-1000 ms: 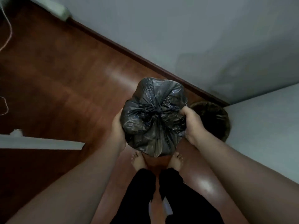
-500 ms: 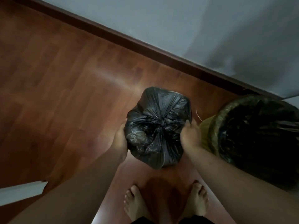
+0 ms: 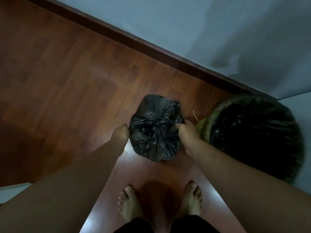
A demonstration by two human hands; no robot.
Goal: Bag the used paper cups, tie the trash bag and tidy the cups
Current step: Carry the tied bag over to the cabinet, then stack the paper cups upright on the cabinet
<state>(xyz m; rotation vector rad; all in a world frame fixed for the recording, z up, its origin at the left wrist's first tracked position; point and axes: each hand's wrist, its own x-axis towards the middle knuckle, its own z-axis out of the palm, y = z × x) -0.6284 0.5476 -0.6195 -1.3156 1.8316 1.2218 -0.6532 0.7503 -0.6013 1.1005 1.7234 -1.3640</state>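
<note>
Both forearms bare, no sleeves, no watch or rings visible. Left hand (image 3: pixel 120 133) and right hand (image 3: pixel 189 135) ungloved. Feet (image 3: pixel 129 206) bare, black trousers (image 3: pixel 190 223) at 6 o'clock.

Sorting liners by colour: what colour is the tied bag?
Black trash bag, seen in the head view.

Black trash bag (image 3: pixel 155 130), red-brown wood floor (image 3: pixel 67 84), grey-blue wall (image 3: pixel 202 27)
</note>
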